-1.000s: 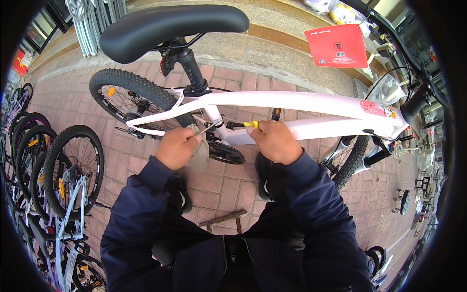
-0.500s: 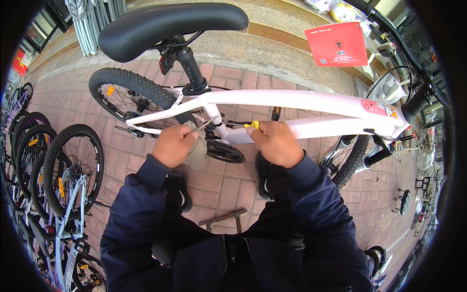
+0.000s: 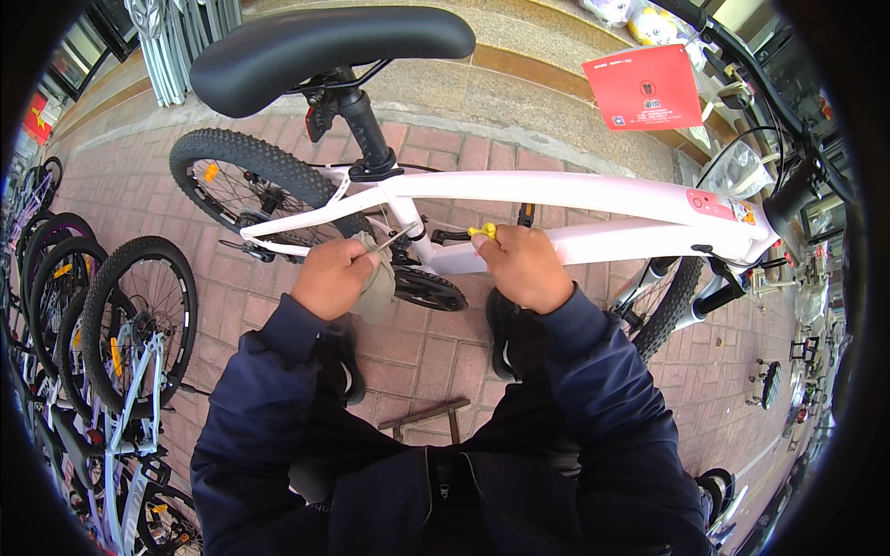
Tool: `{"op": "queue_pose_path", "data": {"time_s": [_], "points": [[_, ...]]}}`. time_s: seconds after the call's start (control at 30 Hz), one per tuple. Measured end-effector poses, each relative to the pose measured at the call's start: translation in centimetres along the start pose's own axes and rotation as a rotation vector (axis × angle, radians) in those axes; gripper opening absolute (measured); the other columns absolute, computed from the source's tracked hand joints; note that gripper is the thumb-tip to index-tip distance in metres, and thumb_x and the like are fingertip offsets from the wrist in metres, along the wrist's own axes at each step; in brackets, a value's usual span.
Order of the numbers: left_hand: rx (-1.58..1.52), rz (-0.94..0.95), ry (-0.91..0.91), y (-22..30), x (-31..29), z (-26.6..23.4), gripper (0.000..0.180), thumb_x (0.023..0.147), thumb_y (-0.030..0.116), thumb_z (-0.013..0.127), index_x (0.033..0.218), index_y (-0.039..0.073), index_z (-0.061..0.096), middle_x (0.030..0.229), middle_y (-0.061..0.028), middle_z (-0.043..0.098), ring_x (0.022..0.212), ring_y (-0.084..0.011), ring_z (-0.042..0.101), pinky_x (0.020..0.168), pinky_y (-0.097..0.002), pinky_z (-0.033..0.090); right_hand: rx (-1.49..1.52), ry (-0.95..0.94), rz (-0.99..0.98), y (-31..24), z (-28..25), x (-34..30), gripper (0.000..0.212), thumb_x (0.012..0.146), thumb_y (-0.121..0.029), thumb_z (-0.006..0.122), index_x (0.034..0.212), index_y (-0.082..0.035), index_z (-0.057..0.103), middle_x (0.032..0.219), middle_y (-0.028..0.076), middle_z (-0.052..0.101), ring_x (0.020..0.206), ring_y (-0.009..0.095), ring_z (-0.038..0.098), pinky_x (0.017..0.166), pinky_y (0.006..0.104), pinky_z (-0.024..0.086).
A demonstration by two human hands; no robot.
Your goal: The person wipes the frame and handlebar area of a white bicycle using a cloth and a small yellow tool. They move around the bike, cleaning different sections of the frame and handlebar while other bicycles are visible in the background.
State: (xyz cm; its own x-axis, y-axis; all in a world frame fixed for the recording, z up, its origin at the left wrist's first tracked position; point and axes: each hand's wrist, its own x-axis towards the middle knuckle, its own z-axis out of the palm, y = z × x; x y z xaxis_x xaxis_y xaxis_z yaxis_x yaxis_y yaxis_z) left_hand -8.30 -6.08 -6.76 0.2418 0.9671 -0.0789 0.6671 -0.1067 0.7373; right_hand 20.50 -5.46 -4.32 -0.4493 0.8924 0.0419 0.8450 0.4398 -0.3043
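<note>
A white bicycle [image 3: 556, 192] with a black saddle [image 3: 329, 51] stands across the view before me. My left hand [image 3: 332, 276] is closed near its rear frame, pinching a grey-green cloth [image 3: 375, 292]. A thin metal rod [image 3: 397, 237] sticks out from the same fingers toward the seat tube; its kind cannot be told. Beside the lower frame tube, my right hand [image 3: 526, 269] is closed on a small yellow knobbed piece [image 3: 482, 231], mostly hidden by the fingers. The black chainring [image 3: 428, 289] shows below and between my hands.
Several parked bicycles [image 3: 139, 324] crowd the left side. Stone steps [image 3: 538, 83] rise behind the bicycle, and a red card [image 3: 644, 88] hangs near its handlebar. A low brown stand [image 3: 425, 414] sits on the brick paving [image 3: 408, 347] between my feet.
My right hand has turned slightly, and the yellow piece in it has shifted up a little and shows more. My left hand has barely moved.
</note>
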Motion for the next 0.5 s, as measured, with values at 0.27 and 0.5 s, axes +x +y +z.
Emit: {"op": "queue_pose_path", "data": {"time_s": [0.27, 0.5], "points": [[0.018, -0.002, -0.011, 0.0, 0.1, 0.0, 0.031, 0.091, 0.025, 0.062, 0.079, -0.003, 0.064, 0.076, -0.0235, 0.061, 0.075, -0.0429, 0.061, 0.067, -0.0491, 0.047, -0.044, 0.047, -0.073, 0.9, 0.8, -0.1, 0.032, 0.098, -0.025, 0.054, 0.087, 0.000, 0.070, 0.078, 0.020, 0.066, 0.071, 0.040, 0.066, 0.065, 0.0517, 0.052], [0.020, 0.007, -0.003, 0.0, 0.1, 0.1, 0.032, 0.091, 0.026, 0.062, 0.077, -0.003, 0.064, 0.075, -0.0231, 0.062, 0.074, -0.0423, 0.061, 0.067, -0.0487, 0.047, -0.061, 0.076, -0.126, 1.5, 1.2, -0.1, 0.031, 0.097, -0.025, 0.056, 0.086, 0.000, 0.070, 0.077, 0.023, 0.066, 0.071, 0.042, 0.065, 0.067, 0.0521, 0.052]]}}
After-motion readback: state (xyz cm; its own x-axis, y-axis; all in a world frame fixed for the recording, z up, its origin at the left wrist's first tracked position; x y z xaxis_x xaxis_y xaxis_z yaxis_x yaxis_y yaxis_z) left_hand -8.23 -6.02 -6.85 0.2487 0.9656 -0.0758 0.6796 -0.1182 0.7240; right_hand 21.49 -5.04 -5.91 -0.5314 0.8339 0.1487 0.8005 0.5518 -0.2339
